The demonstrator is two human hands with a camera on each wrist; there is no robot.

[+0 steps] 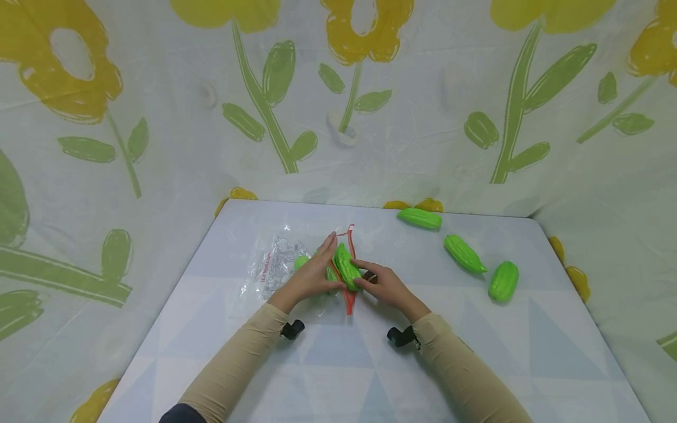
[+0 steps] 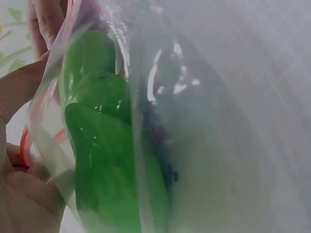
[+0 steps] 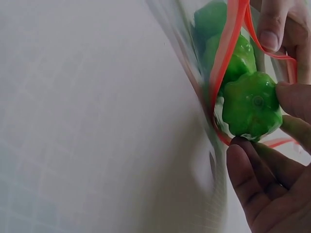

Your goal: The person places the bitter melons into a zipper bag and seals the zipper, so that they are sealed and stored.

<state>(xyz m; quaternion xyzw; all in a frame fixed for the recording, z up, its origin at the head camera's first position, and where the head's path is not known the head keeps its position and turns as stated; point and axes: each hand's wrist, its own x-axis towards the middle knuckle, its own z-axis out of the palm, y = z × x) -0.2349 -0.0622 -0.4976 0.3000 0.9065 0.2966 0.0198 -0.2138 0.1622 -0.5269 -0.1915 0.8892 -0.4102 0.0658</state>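
Note:
A clear zip bag point(image 1: 272, 273) with a red-edged mouth lies on the table, its opening toward the right. Green ridged, cucumber-shaped vegetables point(image 2: 97, 97) show through its plastic. My left hand point(image 1: 313, 275) holds the bag's mouth, thumb and fingers spread apart along the red edge. With fingertips and thumb my right hand point(image 1: 387, 286) pinches another cucumber-shaped vegetable point(image 1: 347, 267) at the mouth. In the right wrist view its scalloped end point(image 3: 252, 107) faces the camera, between the red strips point(image 3: 226, 53). How deep it sits in the bag is hard to tell.
Three more green vegetables lie apart on the right side of the table: one by the back edge point(image 1: 420, 218), one slanted point(image 1: 464, 254), one further right point(image 1: 503, 282). A flower-printed curtain point(image 1: 402, 141) surrounds the table at the back and sides.

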